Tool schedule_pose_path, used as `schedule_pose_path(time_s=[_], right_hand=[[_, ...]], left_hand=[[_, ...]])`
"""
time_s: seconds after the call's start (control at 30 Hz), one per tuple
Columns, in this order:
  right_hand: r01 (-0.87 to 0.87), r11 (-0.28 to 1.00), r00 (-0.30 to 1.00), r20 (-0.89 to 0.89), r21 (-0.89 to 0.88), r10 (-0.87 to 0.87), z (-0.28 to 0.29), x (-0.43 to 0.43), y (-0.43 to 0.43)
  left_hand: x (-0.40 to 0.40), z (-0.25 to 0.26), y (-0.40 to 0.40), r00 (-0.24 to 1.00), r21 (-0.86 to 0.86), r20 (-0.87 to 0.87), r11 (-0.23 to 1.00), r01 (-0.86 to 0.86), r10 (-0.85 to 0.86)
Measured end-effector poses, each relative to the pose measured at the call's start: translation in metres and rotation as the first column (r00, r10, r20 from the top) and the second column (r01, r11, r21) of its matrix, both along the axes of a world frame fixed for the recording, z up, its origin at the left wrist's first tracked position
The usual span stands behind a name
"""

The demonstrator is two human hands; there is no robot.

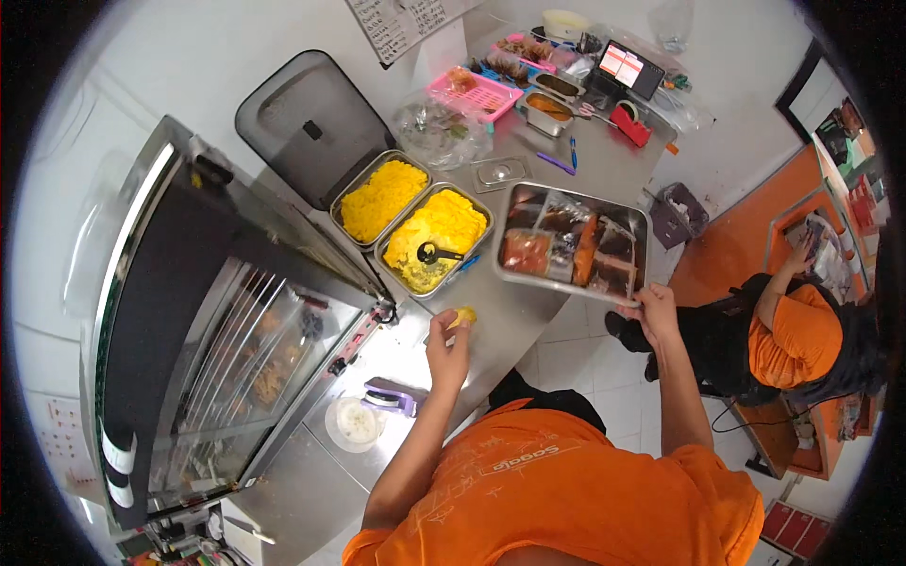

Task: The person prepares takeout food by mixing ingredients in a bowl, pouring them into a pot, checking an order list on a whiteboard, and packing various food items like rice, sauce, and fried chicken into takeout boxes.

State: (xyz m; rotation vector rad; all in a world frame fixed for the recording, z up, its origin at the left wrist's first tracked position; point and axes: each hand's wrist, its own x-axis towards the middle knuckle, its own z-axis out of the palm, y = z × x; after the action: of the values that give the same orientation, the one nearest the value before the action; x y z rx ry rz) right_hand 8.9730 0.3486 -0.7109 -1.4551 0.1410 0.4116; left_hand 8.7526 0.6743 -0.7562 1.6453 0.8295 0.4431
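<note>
My right hand [655, 311] grips the near right corner of a deep stainless steel tray [559, 286]. Inside that tray lie several clear plastic packets [527, 251] with orange and dark brown contents. The tray's near edge reaches past the steel counter's edge. My left hand [449, 350] pinches a small yellow item [463, 316] over the counter; its exact kind is unclear. Beyond it stand two steel food pans, both filled with yellow food, perhaps scrambled egg [382, 201]. A black scoop [439, 252] rests in the nearer pan's food [446, 219].
A glass display warmer [248, 382] stands left. A purple tape dispenser [393, 397] sits beside a round clear tub [354, 424]. Pink baskets [488, 92], a sauce pan [546, 117], pens [557, 163] and a tablet [630, 68] occupy the far counter. Another person [796, 336] sits at right.
</note>
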Motion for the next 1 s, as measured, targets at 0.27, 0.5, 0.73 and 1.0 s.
schedule_pose_path(time_s=[0.27, 0.5, 0.73, 1.0], right_hand=[[-0.533, 0.843, 0.845, 0.099, 0.071, 0.526, 0.196, -0.166, 0.07], [-0.869, 0.494, 0.468, 0.292, -0.018, 0.834, 0.315, -0.303, 0.181], [-0.973, 0.209, 0.106, 0.609, -0.102, 0.786, 0.433, -0.409, 0.359], [-0.979, 0.195, 0.194, 0.496, 0.051, 0.846, 0.456, -0.51, 0.603]], left_hand=[[-0.233, 0.201, -0.008, 0.949, 0.649, 0.202, 0.759, 0.057, -0.244], [-0.449, 0.297, 0.0, 0.921, 0.887, 0.319, 0.273, -0.373, 0.222], [-0.563, 0.446, 0.092, 0.728, 0.618, 0.676, 0.447, -0.646, 0.118], [-0.666, 0.47, 0.356, 0.836, 0.613, 0.465, 0.575, -0.541, 0.291]])
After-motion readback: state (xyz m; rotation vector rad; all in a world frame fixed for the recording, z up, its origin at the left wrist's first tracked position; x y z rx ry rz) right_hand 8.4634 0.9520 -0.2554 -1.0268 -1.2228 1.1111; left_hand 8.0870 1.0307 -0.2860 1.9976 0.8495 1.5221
